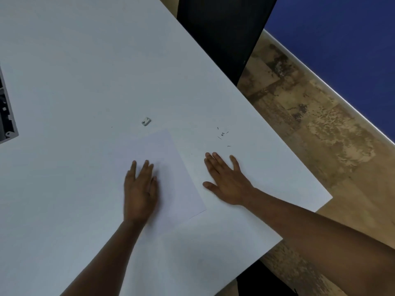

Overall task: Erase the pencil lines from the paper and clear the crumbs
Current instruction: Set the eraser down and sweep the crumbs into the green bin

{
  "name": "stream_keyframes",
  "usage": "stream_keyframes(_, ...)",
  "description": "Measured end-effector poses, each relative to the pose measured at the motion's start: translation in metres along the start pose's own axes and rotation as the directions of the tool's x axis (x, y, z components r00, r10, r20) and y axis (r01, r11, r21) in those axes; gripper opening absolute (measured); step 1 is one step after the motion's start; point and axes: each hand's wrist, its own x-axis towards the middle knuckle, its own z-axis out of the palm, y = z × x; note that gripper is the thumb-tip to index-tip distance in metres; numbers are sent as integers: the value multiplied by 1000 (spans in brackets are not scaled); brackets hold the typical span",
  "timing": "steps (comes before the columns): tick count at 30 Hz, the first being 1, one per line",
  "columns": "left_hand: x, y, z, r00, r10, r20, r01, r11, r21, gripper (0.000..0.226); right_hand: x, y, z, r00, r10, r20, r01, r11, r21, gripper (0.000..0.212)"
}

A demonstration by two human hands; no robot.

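A white sheet of paper (171,167) lies on the white table (85,82), and no pencil lines show on it. My left hand (140,189) rests flat on the sheet with straight fingers. My right hand (226,180) lies flat on the table just right of the paper, fingers spread. A small white eraser (146,121) sits on the table beyond the sheet's far corner, apart from both hands. Several dark eraser crumbs (222,134) are scattered on the table just beyond my right fingertips.
The table's right edge (284,144) runs diagonally close to the crumbs, with wooden floor (320,124) below. A grey device (6,116) sits at the left edge. A black chair back (222,28) stands behind the table.
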Motion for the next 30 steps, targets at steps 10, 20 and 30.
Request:
stream_keyframes(10,24,139,107,960,96,263,-126,987,99,62,-12,92,-24,991,133,17,-133,990,38,71)
stream_keyframes(20,20,153,128,954,-81,288,35,987,160,73,26,76,-25,1000,-13,-5,13,999,29,61)
stream_keyframes(30,65,175,150,945,-223,238,165,956,241,85,-52,138,-16,974,205,-97,-189,970,152,63)
